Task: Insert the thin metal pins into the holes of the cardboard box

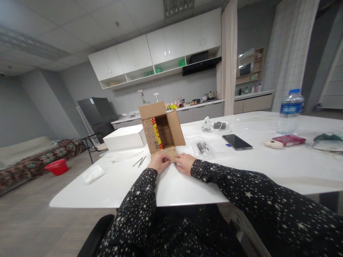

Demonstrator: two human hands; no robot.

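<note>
With both the left hand (pixel 158 162) and right hand (pixel 184 162) curled and pinching the near flap of the cardboard box (pixel 160 131), keep that flap flat against the table (pixel 187 185).

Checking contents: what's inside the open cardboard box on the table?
The cardboard box lies on its side, open toward the camera. Inside: bare brown walls and a red-and-yellow strip at the left edge. The lower interior is hidden behind the front flap under both hands.
</note>
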